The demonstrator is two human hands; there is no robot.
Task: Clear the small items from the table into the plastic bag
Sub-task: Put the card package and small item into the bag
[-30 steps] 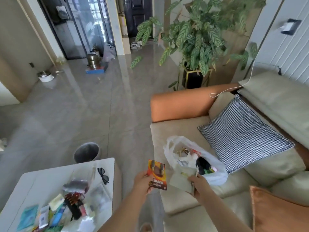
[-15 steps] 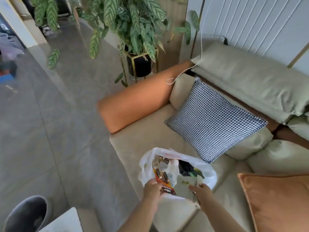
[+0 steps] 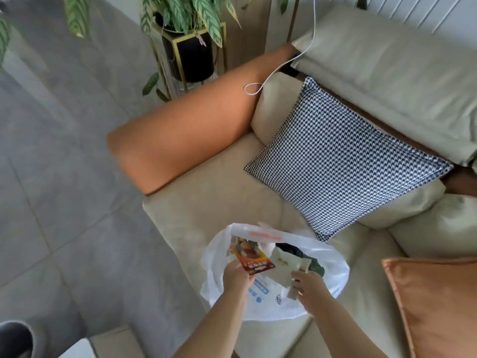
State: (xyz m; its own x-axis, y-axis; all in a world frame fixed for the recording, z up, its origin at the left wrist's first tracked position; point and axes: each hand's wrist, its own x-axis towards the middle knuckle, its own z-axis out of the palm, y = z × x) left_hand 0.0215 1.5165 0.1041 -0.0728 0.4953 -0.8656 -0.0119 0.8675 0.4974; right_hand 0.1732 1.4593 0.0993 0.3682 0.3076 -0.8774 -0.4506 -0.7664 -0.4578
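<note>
Head view, left to right: grey bin [image 3: 13, 337] is showing at the bottom-left corner of the frame, on the tiled floor [image 3: 64, 189]. Potted plant [image 3: 188, 34] is standing on the floor beside the sofa's orange armrest [image 3: 185, 135]. White plastic bag [image 3: 333, 275] is sitting open at the front edge of the sofa seat [image 3: 219, 197], with mixed small items inside. Left hand [image 3: 237, 277] is pinching an orange-red packet [image 3: 254, 259] by its near end, the packet lying over the bag's mouth. Right hand [image 3: 308, 286] is gripping a pale flat packet [image 3: 282, 267] at the bag's near rim, fingers curled on it. Checked cushion [image 3: 343, 161] is leaning against the back of the seat, its lower corner just beside the bag. White cable [image 3: 284, 63] is trailing onto the armrest. Orange cushion [image 3: 436, 303] is lying at the seat's right edge.
</note>
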